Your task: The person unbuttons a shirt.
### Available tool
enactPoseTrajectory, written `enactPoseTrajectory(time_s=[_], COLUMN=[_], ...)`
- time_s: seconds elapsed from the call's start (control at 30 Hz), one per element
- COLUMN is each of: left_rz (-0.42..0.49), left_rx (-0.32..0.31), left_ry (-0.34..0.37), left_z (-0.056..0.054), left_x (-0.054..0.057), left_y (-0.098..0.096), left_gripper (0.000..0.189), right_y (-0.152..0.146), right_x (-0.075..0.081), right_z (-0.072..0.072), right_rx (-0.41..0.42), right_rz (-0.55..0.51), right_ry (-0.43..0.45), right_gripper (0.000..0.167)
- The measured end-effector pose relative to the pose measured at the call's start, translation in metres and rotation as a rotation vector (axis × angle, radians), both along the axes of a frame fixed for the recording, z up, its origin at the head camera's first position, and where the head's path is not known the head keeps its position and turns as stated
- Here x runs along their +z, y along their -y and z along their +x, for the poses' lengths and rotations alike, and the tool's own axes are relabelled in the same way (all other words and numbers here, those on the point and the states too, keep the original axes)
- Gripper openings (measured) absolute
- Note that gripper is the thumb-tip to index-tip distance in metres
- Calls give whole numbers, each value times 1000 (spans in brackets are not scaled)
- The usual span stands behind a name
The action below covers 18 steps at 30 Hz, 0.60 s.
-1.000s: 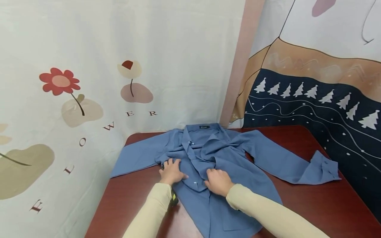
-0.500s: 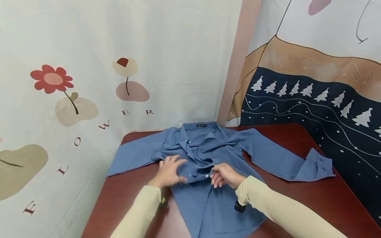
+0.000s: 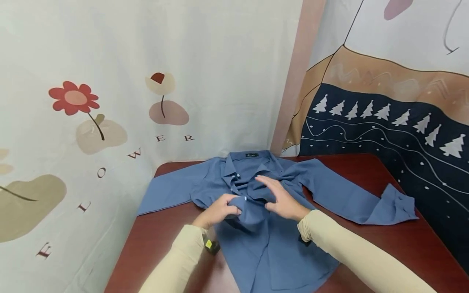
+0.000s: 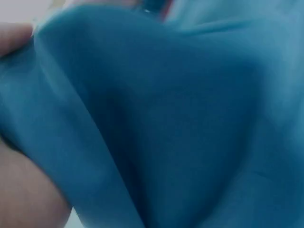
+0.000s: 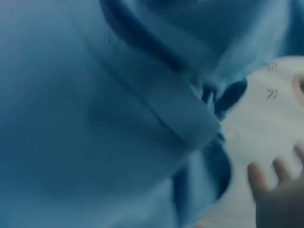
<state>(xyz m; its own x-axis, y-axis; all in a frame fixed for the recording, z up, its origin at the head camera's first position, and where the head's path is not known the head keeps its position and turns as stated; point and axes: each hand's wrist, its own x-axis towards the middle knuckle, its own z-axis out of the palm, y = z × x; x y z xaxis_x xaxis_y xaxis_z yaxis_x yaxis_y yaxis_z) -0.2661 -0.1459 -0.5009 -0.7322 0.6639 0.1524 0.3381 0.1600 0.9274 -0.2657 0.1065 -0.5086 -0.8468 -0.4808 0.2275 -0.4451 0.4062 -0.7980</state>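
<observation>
A blue long-sleeved button-up shirt (image 3: 296, 256) lies spread on the table, collar at the far end. My left hand (image 3: 220, 209) pinches the shirt's front edge near a white button (image 3: 245, 198) and lifts that fabric. In the left wrist view, the raised cloth (image 4: 180, 118) fills most of the picture, with the thumb (image 4: 28, 190) against it. Over the middle of the shirt hovers my right hand (image 3: 283, 199), fingers extended and thumb apart, holding nothing. The right wrist view has its fingers (image 5: 259, 180) beside the bunched front strip.
The red-brown table (image 3: 157, 236) meets a white flower-print curtain (image 3: 227, 81) at its back edge. A dark tree-print curtain (image 3: 366, 142) hangs along the right. One shirt sleeve (image 3: 172, 187) reaches left; the other sleeve (image 3: 340, 193) stretches right to a folded cuff.
The left hand has gone from resting on the cloth to pinching and raising the front edge. The right hand has let go of the fabric, moved up and spread its fingers.
</observation>
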Motion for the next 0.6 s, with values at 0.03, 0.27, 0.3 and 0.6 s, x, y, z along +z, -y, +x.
enactPoseTrajectory(time_s=[0.03, 0.27, 0.3, 0.6], left_rz=[0, -193, -242, -966], left_rx=[-57, -193, -178, 50], left_ry=[3, -75, -90, -310], left_z=[-3, -15, -17, -53], left_x=[7, 39, 41, 61], left_y=[0, -8, -6, 49], left_gripper=[9, 4, 6, 16], right_y=[1, 16, 16, 1], right_x=[1, 7, 5, -23], right_z=[0, 7, 8, 46], right_rx=[80, 314, 304, 314], right_rz=[10, -75, -80, -150], right_ry=[-16, 161, 200, 514], right_gripper=[80, 24, 11, 29])
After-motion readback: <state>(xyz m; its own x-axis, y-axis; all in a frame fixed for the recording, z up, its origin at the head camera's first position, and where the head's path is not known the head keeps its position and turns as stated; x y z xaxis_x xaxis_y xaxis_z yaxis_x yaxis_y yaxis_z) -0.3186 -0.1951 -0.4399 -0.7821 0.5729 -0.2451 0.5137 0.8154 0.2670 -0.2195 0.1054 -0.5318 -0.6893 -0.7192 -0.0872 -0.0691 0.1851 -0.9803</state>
